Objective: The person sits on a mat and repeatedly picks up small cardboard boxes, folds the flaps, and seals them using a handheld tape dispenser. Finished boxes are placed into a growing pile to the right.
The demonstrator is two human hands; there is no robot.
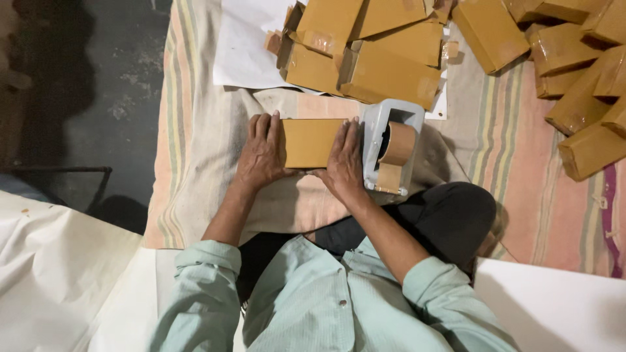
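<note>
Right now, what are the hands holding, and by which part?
Both hold one brown cardboard box flat on the cloth: left hand on its left end, right hand on its right end.

Dark grey concrete floor (104, 78) at left, striped pastel cloth (195, 130) spread over it, white sheets (52, 274) in the near corners, dim warm light, deep shadows

The box (312, 143) is plain tan-brown, like the boxes (372, 52) piled at the cloth's far edge. The cloth (195, 130) shows faded peach, green and cream stripes. The tape dispenser (390, 145) is grey, its tape brown; the shirt (306, 300) is pale green.
</note>
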